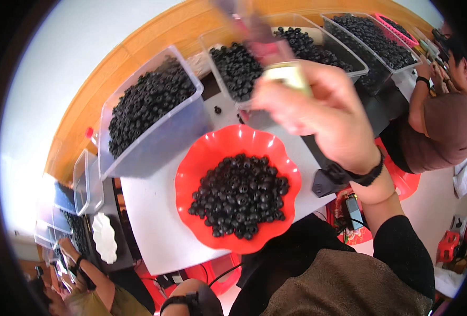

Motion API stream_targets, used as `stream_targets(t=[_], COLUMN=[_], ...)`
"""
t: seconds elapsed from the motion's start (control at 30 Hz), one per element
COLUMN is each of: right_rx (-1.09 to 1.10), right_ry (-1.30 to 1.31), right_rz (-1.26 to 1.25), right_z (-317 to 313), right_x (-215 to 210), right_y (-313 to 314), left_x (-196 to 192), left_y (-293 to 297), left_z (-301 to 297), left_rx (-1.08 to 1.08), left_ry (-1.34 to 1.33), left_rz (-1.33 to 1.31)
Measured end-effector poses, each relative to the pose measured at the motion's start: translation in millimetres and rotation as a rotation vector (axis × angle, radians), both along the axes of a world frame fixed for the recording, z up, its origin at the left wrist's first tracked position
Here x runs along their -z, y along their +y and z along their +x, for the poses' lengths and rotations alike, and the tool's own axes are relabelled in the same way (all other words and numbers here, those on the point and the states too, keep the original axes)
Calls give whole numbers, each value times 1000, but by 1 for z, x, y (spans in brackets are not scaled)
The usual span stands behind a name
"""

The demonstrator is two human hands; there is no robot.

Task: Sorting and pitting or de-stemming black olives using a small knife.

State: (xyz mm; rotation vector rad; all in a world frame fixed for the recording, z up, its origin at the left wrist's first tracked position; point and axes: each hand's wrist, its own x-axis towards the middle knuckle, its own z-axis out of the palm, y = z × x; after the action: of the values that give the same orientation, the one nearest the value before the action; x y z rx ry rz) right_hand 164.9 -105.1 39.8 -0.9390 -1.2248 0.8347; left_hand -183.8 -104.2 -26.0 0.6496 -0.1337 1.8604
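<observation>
My right hand, with a black strap at the wrist, is raised over the far right side of the red bowl. Its fingers are closed round a motion-blurred thing with a pale yellow-green part; a pinkish-purple smear extends up from it, and its kind is unclear. Below and to the left, the scalloped red bowl holds a heap of small, round, black pieces, some with a hole through them. At the lower edge a black strap crosses part of what looks like my left arm; the left hand does not show.
The bowl stands on a white board. Clear tubs of black pieces line the far side, with two loose pieces nearby. A white scalloped dish lies left. Other people work at far right and lower left.
</observation>
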Motion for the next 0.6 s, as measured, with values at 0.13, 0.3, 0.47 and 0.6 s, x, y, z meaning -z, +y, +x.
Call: stream_targets(t=[0.13,0.3,0.47,0.6], right_rx=[176,291,357,357], right_ry=[172,265,326,405], right_rz=[-39,-156,-250,-321], right_z=[17,38,59,84], right_x=[32,88,126,153], right_y=[-45,-70,-79,-82], left_x=[2,48,102,105], left_y=[-36,6,22,26], left_z=[10,35,8,18], left_rx=[-362,-403,-504,-491], left_ry=[463,1199,1194,1310], left_rz=[-30,-464,-524,-475])
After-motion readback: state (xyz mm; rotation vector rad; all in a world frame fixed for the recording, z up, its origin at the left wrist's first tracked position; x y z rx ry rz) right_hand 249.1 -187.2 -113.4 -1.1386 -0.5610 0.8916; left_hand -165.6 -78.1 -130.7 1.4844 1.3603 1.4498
